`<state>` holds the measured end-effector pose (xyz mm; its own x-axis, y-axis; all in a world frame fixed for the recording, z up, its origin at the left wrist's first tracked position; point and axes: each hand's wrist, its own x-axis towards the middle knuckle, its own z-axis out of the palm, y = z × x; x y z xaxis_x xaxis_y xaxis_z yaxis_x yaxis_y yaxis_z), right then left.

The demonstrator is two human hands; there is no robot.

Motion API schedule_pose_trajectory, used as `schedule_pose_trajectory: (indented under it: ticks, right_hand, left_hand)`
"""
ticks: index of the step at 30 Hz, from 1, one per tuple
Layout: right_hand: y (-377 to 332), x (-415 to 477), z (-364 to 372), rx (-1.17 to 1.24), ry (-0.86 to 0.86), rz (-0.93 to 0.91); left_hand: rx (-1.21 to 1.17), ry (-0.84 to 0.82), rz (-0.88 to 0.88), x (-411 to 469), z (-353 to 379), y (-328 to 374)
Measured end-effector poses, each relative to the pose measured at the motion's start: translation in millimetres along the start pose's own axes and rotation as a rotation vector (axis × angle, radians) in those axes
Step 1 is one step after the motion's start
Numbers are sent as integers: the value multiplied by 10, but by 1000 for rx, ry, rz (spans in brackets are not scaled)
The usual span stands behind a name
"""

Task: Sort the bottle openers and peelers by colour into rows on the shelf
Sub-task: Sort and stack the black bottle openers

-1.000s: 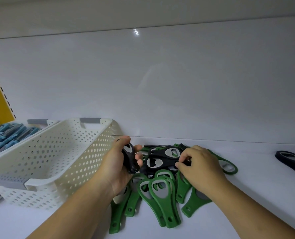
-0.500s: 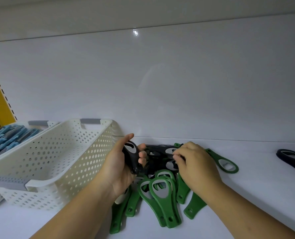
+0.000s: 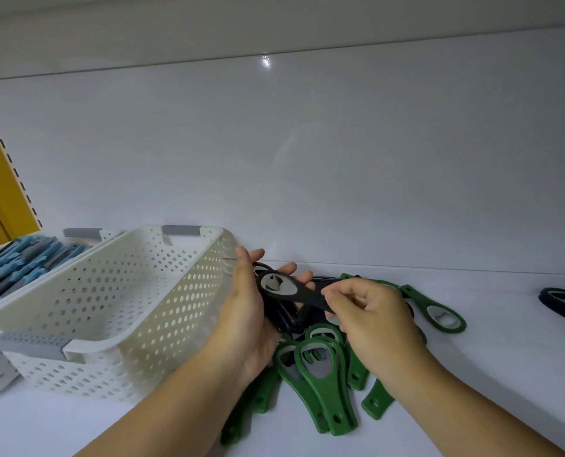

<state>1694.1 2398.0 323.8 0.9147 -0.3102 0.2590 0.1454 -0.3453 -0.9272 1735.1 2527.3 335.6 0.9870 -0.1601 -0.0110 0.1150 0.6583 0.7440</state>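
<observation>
Left hand (image 3: 248, 313) gripped matte black bottle openers (image 3: 307, 295) at the shelf's (image 3: 479, 374) back edge, right hand (image 3: 370, 311) pinching the top one's flat handle.

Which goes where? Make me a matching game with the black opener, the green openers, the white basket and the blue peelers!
Things
1. black bottle opener
2. green bottle openers
3. white basket
4. blue peelers

Places
A. lying in the far-left basket
B. held between the left hand and the right hand
C. heaped on the shelf
D. standing just left of the left hand

Pairs: 1-B, 2-C, 3-D, 4-A
</observation>
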Motion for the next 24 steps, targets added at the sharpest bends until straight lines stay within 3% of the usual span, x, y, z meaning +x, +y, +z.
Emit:
schedule_pose_trajectory:
  ticks: [3,7,13,19,24]
  right_hand:
    - [-24,-42,40,23,-17,-26]
    - [-100,-132,63,20,-232,-57]
    - [-100,-60,-113,-65,-240,-105]
    - [-130,-85,-206,-270,-562,-14]
    - [-236,-174,-152,-220,-582,-14]
  left_hand:
    - [64,-67,-40,-35,6,-51]
    - [241,-125,-93,-49,-19,-126]
    - [245,-184,27,-139,41,-109]
    - [388,-305,164,-225,67,-116]
    - [556,-412,291,-288,54,-98]
